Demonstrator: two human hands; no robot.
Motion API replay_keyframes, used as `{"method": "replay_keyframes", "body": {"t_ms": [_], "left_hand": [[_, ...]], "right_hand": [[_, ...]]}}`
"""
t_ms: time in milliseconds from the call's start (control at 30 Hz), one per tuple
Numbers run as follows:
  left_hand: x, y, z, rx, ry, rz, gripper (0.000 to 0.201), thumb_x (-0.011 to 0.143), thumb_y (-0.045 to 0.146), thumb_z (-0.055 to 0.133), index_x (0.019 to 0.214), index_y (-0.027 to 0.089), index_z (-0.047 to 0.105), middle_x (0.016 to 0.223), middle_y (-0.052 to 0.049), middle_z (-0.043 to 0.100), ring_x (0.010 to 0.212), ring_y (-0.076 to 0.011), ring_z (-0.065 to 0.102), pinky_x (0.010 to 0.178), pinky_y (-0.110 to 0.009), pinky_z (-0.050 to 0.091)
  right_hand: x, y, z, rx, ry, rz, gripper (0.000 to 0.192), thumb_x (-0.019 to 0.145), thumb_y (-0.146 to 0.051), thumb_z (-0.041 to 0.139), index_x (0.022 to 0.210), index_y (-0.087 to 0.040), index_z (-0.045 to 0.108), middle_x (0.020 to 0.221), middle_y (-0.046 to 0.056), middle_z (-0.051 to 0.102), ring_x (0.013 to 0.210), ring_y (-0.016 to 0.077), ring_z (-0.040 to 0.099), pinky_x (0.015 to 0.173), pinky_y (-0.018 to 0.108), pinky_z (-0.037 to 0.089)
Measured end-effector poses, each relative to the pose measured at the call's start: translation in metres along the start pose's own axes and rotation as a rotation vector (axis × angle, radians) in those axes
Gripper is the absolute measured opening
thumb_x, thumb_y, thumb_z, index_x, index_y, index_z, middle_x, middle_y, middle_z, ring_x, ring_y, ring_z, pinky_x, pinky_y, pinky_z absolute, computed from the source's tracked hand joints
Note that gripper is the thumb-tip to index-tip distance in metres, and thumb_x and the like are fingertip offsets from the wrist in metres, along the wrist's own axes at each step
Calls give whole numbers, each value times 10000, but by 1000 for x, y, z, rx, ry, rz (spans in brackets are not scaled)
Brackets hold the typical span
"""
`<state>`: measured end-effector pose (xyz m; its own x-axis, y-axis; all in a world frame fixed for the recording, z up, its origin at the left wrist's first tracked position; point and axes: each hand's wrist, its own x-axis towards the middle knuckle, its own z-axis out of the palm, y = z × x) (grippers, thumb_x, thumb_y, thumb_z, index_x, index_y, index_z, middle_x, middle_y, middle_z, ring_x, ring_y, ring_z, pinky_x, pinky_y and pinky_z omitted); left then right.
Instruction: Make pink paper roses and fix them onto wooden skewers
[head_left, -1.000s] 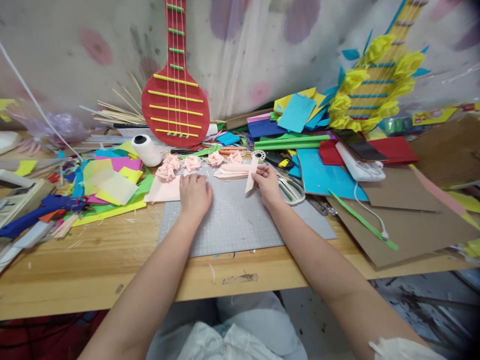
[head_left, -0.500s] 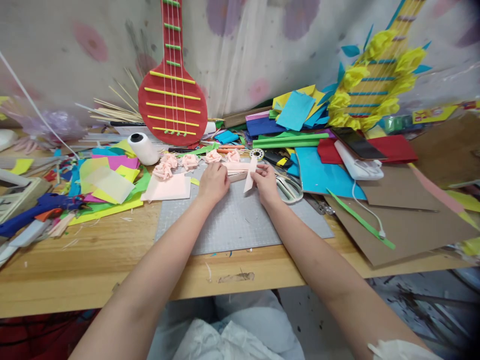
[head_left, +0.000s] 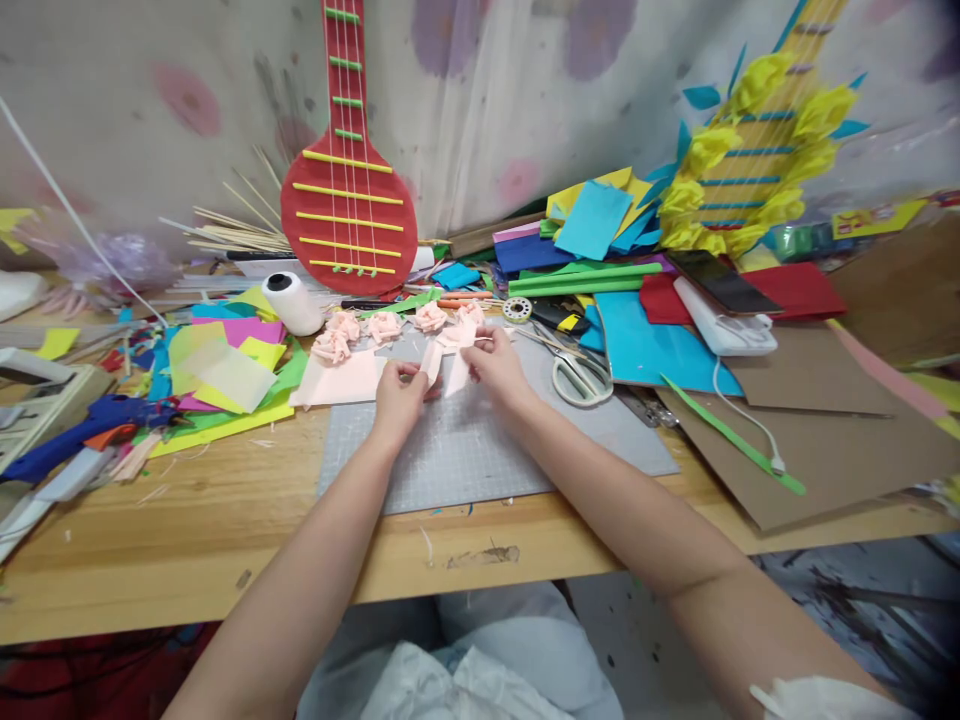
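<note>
Pale pink paper fills both hands as I watch through the head camera. On my feed the left hand [head_left: 401,400] is curled nearly closed, thumb and fingertips pinching a narrow pale pink paper strip [head_left: 430,359] that tilts upward over the grey gridded cutting mat [head_left: 450,475]. Just beside it, the right hand [head_left: 496,365] has its fingers bent and pinched on a second pale pink paper piece [head_left: 457,374], slanting down toward the mat; I cannot tell whether the two pieces touch. Next to the left hand I see a flat pale pink paper sheet [head_left: 337,381], and behind the hands runs a row of ruffled pale pink paper flowers [head_left: 430,317]. Scissors with pale looped handles [head_left: 583,382] lie to the right, near the right wrist. Farther back on the wooden surface [head_left: 187,540], I make out a white thread spool [head_left: 294,305] beside an upright red round-bodied stringed instrument [head_left: 349,215].
</note>
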<state>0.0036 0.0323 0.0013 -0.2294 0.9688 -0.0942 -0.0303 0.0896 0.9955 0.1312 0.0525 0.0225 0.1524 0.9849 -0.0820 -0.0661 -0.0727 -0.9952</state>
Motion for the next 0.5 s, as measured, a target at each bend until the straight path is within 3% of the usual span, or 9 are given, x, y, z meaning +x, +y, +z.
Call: {"method": "replay_keyframes", "body": {"t_ms": [133, 333, 433, 500], "left_hand": [[0, -4, -4, 171, 18, 85, 125, 625, 156, 525, 688, 172, 418, 873, -31, 592, 597, -88, 555, 533, -223, 441], [-3, -5, -4, 161, -72, 272, 126, 681, 218, 542, 678, 172, 425, 893, -32, 570, 661, -87, 551, 593, -217, 432], [-4, -4, -5, 156, -16, 328, 117, 740, 274, 512, 727, 177, 448, 815, -29, 585, 742, -111, 568, 662, -232, 440], [-2, -4, -7, 144, 45, 350, 124, 739, 258, 519, 815, 182, 457, 877, -40, 608, 794, -118, 575, 674, -232, 439]], "right_hand": [[4, 16, 16, -137, -54, -58, 352, 563, -156, 528, 878, -214, 383, 601, -92, 499, 462, 70, 488, 404, 162, 344], [1, 27, 15, -96, -86, 73, 346, 597, -138, 529, 882, -216, 348, 542, -99, 508, 422, 84, 505, 371, 173, 394], [-3, 24, 14, -62, -102, 80, 348, 617, -153, 557, 885, -215, 345, 555, -91, 527, 435, 90, 528, 387, 185, 425], [-6, 22, 14, -22, -120, 67, 349, 628, -178, 576, 890, -212, 349, 569, -85, 541, 442, 87, 535, 394, 182, 430]]}}
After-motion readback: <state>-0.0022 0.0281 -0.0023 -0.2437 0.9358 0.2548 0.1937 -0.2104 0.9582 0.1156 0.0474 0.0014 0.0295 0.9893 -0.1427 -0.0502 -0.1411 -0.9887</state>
